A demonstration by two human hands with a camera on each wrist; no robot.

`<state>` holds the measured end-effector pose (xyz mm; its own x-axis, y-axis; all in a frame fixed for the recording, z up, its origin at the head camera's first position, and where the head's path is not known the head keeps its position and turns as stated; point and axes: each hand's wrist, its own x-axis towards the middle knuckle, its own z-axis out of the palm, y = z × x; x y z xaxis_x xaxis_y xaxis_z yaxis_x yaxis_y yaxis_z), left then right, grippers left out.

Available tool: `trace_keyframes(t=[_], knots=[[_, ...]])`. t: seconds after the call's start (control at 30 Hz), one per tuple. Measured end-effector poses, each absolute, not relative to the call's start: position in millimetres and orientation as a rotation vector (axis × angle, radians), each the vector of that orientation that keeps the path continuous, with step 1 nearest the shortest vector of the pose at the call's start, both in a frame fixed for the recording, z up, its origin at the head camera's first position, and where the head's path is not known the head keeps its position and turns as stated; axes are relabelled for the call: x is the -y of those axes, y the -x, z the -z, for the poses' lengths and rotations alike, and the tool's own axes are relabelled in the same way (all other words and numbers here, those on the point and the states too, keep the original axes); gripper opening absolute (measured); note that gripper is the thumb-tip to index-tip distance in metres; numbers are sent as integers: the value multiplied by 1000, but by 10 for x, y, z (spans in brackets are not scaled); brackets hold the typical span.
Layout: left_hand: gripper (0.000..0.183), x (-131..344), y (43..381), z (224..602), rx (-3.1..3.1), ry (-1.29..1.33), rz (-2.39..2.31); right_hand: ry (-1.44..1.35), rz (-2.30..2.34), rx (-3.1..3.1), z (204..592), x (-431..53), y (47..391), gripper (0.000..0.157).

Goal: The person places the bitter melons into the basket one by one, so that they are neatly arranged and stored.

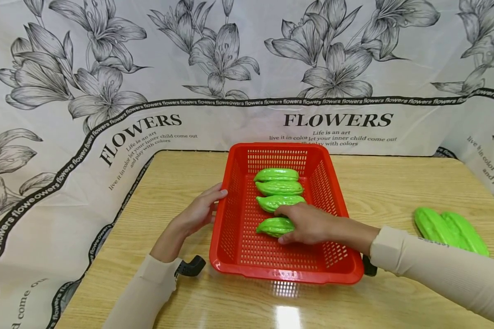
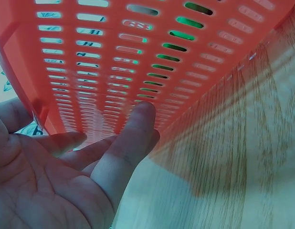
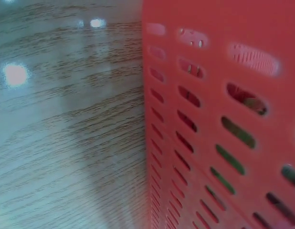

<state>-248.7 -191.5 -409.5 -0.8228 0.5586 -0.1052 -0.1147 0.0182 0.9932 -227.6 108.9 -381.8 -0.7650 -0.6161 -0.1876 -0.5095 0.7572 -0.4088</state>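
From where I stand, a person has the right hand down inside a red basket. Its grip is narrow: the thumb is on the near side of a green gourd, with fingers on the far side. That gourd is the one nearest the person, a little apart from three more gourds in a row. I can't tell if it rests on the basket's floor.

The left hand holds nothing. Its loose fingers touch the outside of the basket's left wall. That should help stop it sliding, and I think a light push is enough.

The bumps should make the gourd easy to hold, so a soft squeeze will do. The fingers sit close to the next gourd, so it's best to go slowly and not knock it. The right arm should stay off the basket's side.

Two other gourds lie on the worktop, to the right.
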Motion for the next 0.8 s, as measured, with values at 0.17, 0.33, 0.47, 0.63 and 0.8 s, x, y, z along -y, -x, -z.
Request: trace_keyframes(t=[0.17, 0.33, 0.47, 0.63, 0.8], knots=[[54, 1920, 2487, 4100, -1824, -454, -1856, 842, 481, -2674, 3802, -1092, 2265, 57], [54, 1923, 2488, 4106, -1824, -448, -1856, 825, 439, -2719, 3777, -1095, 2257, 57], [54, 1923, 2489, 4105, -1824, -450, -1855, 828, 399, -2749, 3765, -1096, 2255, 59], [54, 1922, 2488, 4101, -1821, -455, -1855, 860, 341, -2775, 3752, -1099, 2272, 55], [54, 1921, 2493, 4099, -1817, -456, -1859, 905, 307, -2812, 3725, -1104, 2299, 49]])
